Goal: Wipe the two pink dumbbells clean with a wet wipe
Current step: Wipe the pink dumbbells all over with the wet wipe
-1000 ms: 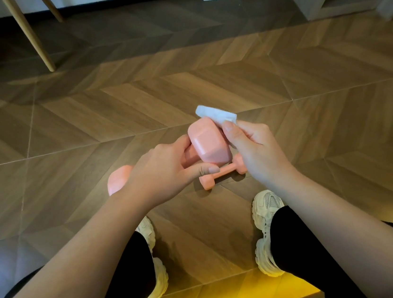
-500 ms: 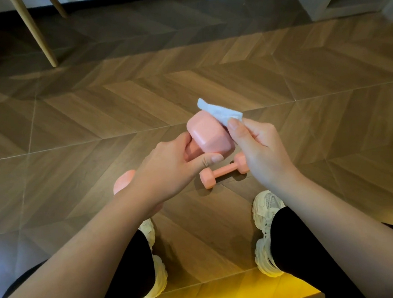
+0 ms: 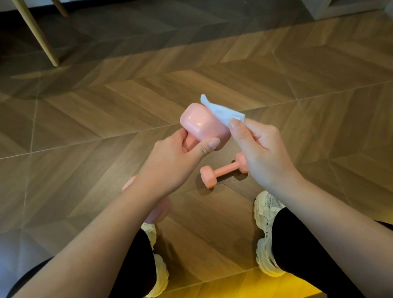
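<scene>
While the person sat with knees apart over the brown herringbone wood floor (image 3: 87,117), the first of the two glossy pink dumbbells (image 3: 202,127) was up in the air between the hands, its blocky far head tipped away from the body. The left hand (image 3: 173,166) was closed round the handle just under that head, thumb laid along the near side, and the other head showed only as a pink bulge beneath the left wrist. The right hand (image 3: 262,150) pinched a small folded white wet wipe (image 3: 223,113) between thumb and forefinger, the other fingers curled in, and the wipe lay against the upper right edge of the raised head, one corner sticking up free.

The second, smaller-looking pink dumbbell (image 3: 223,171) lay on the floor between the two chunky cream trainers (image 3: 266,234), partly behind the right hand and touched by neither.

To my eye the work was at the wiping of the first dumbbell's far head, with the other dumbbell not yet begun. I judged that the next move called for dragging the wipe across the flat end face and round the sides while the left hand turned the handle to bring fresh surface up. The handle and near head sat under the left palm, so that grip would need shifting before they could be reached. A pinch that light might let the wipe slip on the slick coating.
</scene>
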